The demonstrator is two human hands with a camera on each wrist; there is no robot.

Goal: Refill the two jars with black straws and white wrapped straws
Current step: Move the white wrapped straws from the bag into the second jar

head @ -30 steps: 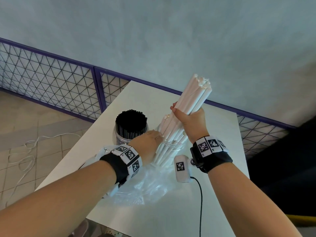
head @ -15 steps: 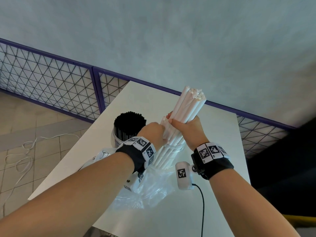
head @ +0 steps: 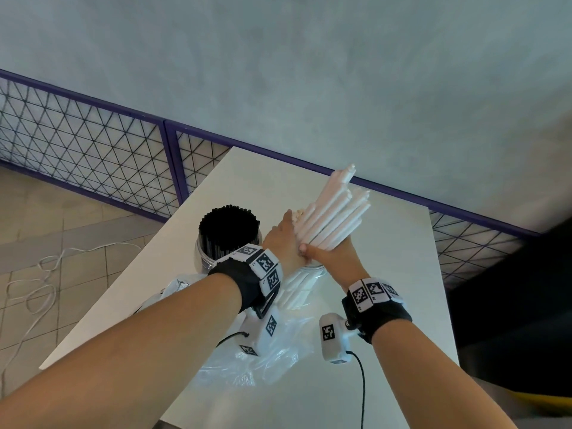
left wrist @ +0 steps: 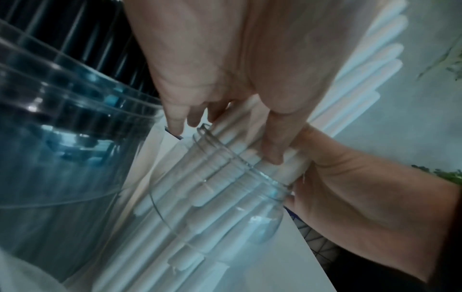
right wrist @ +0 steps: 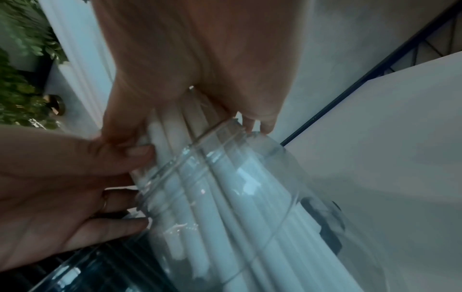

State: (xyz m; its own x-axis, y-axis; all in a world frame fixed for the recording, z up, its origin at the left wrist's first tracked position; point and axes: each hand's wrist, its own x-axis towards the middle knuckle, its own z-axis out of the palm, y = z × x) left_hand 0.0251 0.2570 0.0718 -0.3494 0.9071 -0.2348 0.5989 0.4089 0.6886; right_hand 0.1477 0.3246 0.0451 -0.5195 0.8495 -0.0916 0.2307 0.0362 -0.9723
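While the white wrapped straws (head: pixel 332 218) lean away over the clear jar (left wrist: pixel 225 189), right hand (head: pixel 332 258) clamps them above its rim; left hand (head: pixel 283 243) lies flat against the bundle.

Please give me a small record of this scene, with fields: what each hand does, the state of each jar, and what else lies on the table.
left hand: fingers laid along the side of the white wrapped straws, at the jar mouth
right hand: grips the bundle of white wrapped straws just above the jar rim
white straw jar: clear, straws partly inside, leaning, tops uneven
black straw jar: packed with black straws, untouched
table: white; a crumpled clear plastic bag lies near the front
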